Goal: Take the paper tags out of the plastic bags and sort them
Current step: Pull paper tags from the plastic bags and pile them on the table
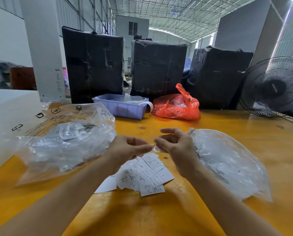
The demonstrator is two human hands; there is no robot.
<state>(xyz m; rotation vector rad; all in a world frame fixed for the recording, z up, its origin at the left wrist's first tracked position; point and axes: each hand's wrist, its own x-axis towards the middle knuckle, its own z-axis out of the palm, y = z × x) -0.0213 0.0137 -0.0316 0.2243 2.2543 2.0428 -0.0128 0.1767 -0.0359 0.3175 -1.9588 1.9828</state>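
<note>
My left hand (125, 147) and my right hand (174, 147) meet above the yellow table (159, 215). Both pinch a small clear plastic bag (153, 147) between fingertips, one on each side. Under the hands lies a loose heap of white paper tags (145, 178) printed with sizes such as S, L and XL. A large clear bag (65, 142) holding more bagged tags sits to the left. To the right lies another clear plastic bag (224, 160) with printed marks.
A blue plastic bin (120, 108) and a red plastic bag (176, 106) stand at the table's far side, before black wrapped bales (94, 65). A black fan (275, 87) stands at the right edge. A white box (9, 116) fills the left side.
</note>
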